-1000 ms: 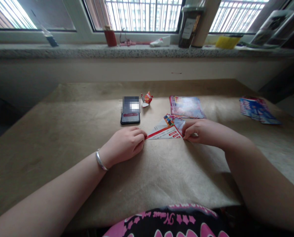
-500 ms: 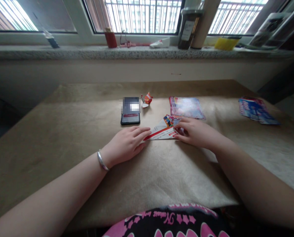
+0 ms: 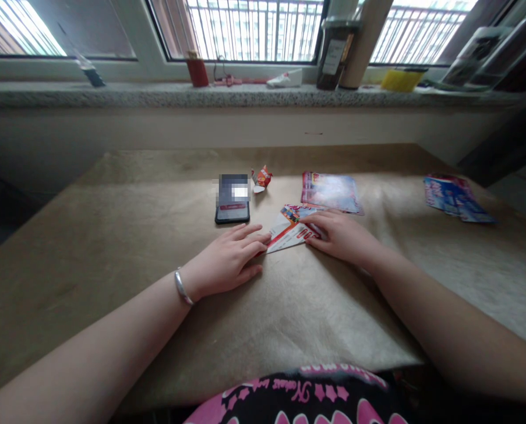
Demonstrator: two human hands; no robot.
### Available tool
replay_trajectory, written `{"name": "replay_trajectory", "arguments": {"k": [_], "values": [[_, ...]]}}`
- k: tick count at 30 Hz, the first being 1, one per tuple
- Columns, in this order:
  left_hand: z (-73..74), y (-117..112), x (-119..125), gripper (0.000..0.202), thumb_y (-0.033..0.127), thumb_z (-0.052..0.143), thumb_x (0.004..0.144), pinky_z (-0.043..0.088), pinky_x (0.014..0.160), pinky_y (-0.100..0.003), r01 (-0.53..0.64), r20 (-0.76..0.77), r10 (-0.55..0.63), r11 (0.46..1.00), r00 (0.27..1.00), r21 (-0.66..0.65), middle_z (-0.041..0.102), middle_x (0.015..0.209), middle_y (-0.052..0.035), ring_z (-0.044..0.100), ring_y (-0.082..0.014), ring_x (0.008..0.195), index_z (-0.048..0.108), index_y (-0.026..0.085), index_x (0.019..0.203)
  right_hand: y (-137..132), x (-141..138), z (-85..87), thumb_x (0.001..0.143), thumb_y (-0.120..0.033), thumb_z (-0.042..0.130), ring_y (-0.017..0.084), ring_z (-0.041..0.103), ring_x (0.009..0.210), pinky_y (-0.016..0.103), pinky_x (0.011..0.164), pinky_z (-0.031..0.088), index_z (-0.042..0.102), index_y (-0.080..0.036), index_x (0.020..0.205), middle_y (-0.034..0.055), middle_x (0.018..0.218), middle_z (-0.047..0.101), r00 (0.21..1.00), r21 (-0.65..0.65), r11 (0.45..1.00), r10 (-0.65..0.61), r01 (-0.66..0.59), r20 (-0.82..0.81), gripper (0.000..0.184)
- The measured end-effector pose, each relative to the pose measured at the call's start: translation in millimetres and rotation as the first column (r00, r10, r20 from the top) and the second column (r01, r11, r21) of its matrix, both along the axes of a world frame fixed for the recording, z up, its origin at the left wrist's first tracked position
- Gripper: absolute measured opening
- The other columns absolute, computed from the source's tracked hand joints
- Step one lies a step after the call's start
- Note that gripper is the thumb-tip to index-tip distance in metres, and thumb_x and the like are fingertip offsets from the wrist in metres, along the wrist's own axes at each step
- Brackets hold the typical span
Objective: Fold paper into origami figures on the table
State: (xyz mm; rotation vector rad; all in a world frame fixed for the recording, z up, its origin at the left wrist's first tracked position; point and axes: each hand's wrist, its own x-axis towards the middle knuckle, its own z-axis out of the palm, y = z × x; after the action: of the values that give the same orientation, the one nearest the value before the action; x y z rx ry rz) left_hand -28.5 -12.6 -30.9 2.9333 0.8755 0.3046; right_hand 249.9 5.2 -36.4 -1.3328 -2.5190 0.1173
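A folded printed sheet [image 3: 289,231], white with red bands and coloured print, lies on the tan table cover [image 3: 135,235] between my hands. My left hand [image 3: 230,259] lies flat with its fingers stretched out, the fingertips pressing the sheet's left corner. A silver bracelet sits on that wrist. My right hand [image 3: 340,234] rests flat on the sheet's right part, fingers extended and pressing it down. Neither hand grips anything.
A black phone [image 3: 232,203] lies just beyond my left hand. A small red folded paper [image 3: 261,178] sits behind it. A colourful leaflet [image 3: 331,192] lies beyond my right hand, more leaflets [image 3: 455,197] at far right. The windowsill [image 3: 157,93] holds a red cup, bottles and a yellow box.
Both hands went from pinching the sheet's ends to lying flat on it. The right hand slid left over the sheet, which now looks narrower.
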Motion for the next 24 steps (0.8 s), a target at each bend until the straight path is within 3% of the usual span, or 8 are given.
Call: {"name": "replay_trajectory", "arguments": {"k": [5,9,11,15,24], "values": [[7.9,-2,4,0.018,0.026,0.046,0.090,0.037,0.105,-0.043,0.066,0.059,-0.063,0.997,0.996,-0.045,0.060,0.116,-0.0063,0.045,-0.0224,0.122,0.060,0.019,0.099,3,0,-4.4,0.080,-0.024,0.057,0.023,0.056,0.107,0.041,0.094,0.043,0.057,-0.020,0.116,0.0090,0.114,0.063,0.987,-0.050,0.994,0.094,-0.101,-0.132,0.037],[9.7,-4,7,0.021,0.023,0.042,0.091,0.045,0.096,-0.036,0.116,0.111,-0.106,0.989,0.988,-0.090,0.061,0.109,-0.0088,0.053,-0.0192,0.110,0.061,0.017,0.098,2,-7,-7.8,0.083,-0.020,0.052,0.020,0.055,0.108,0.038,0.095,0.043,0.056,-0.021,0.119,0.0079,0.115,0.062,0.955,-0.063,0.979,0.175,-0.196,-0.240,0.036],[7.3,-4,7,0.022,0.022,0.044,0.090,0.045,0.096,-0.036,0.108,0.112,-0.098,0.990,0.989,-0.086,0.060,0.112,-0.0086,0.054,-0.0188,0.108,0.059,0.017,0.105,1,-12,-9.0,0.083,-0.017,0.050,0.019,0.054,0.110,0.038,0.096,0.043,0.056,-0.023,0.119,0.0068,0.116,0.062,0.937,-0.062,0.970,0.210,-0.235,-0.278,0.037],[0.5,-3,6,0.039,0.027,0.049,0.088,0.033,0.108,-0.043,-0.003,0.064,0.006,0.999,0.998,-0.045,0.051,0.132,-0.0091,0.045,-0.0220,0.124,0.048,0.018,0.126,1,-19,-10.4,0.080,-0.009,0.048,0.018,0.053,0.111,0.040,0.098,0.042,0.055,-0.025,0.120,0.0054,0.117,0.062,0.917,-0.068,0.955,0.256,-0.289,-0.306,0.043],[-5.1,-1,0,0.064,0.050,0.047,0.087,0.024,0.111,-0.043,-0.056,-0.064,0.051,0.995,0.997,-0.083,0.034,0.146,-0.0095,0.028,-0.0271,0.136,0.033,0.019,0.141,-2,-18,-9.2,0.082,-0.014,0.052,0.018,0.057,0.103,0.036,0.091,0.047,0.055,-0.022,0.117,0.0077,0.113,0.062,0.899,-0.123,0.967,0.153,-0.221,-0.411,0.036]]}}
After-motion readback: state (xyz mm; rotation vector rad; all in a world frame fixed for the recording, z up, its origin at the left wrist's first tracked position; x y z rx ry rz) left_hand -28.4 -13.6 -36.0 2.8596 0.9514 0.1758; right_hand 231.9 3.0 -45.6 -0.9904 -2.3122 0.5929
